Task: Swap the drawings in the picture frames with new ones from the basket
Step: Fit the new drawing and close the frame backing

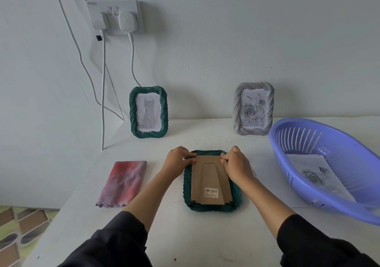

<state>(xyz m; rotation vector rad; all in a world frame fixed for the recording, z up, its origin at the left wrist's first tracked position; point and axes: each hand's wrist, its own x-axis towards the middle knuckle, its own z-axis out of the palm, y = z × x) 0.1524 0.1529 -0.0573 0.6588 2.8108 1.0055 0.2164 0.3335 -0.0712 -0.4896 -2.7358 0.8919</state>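
Sleeved forearms lead to my left hand [177, 161] and right hand [236, 163], apart, fingertips curled on the top corners of the cardboard backing [209, 176] of the green frame [212, 207], face-down mid-table. I'd free both corners together, lift evenly, no bending. Rose drawing [314, 174] lies in purple basket [349, 141], right.

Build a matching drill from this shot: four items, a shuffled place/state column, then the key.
Items
1. cat-drawing frame
2. grey frame
3. cardboard-backed frame
4. pink cloth

Place/state
A. flat, back up, in the middle
B. folded flat, far left
C. upright, beside purple basket
D. upright, below wall socket

Pairs: 1-D, 2-C, 3-A, 4-B
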